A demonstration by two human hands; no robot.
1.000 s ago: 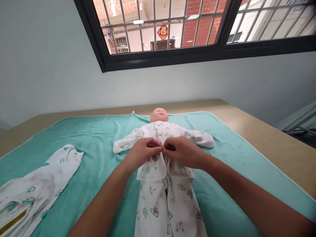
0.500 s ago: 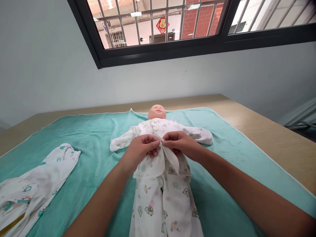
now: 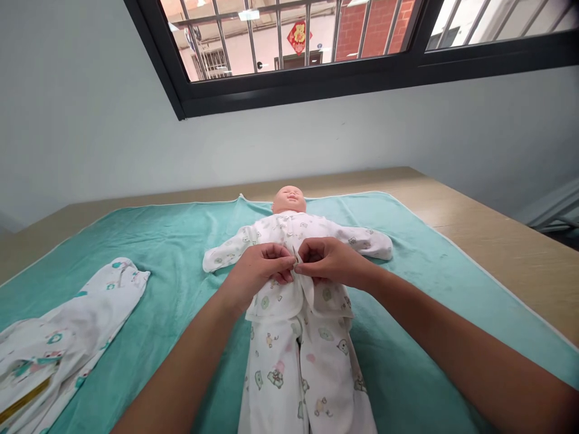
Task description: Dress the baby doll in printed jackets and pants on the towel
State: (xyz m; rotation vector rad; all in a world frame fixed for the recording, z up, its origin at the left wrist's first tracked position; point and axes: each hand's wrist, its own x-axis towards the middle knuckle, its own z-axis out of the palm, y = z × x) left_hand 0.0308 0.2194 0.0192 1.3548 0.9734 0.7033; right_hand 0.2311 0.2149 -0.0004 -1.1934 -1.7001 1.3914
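A baby doll (image 3: 289, 199) lies on its back with its head at the far side and its arms spread out. It wears a white patterned baby shirt (image 3: 271, 301) and matching trousers (image 3: 275, 380). Over the doll's belly, my left hand (image 3: 269, 263) pinches one front edge of the shirt. My right hand (image 3: 328, 260) pinches the opposite edge, its fingertips almost meeting the left ones. Any fastener between the fingertips is too small to make out. Below my hands the shirt's front edges hang loose.
A teal blanket (image 3: 176, 241) spreads beneath the doll on a wooden table (image 3: 493, 241). At the left lies another white printed baby garment (image 3: 90, 313). Behind the table stand a pale wall (image 3: 226, 144) and a dark-framed window (image 3: 289, 84) with bars outside.
The right front edge of the shirt, which was flared and folded over, now hangs flatter. Both hands stay at the same spot, fingertips slightly shifted. The camera view has tilted a little.
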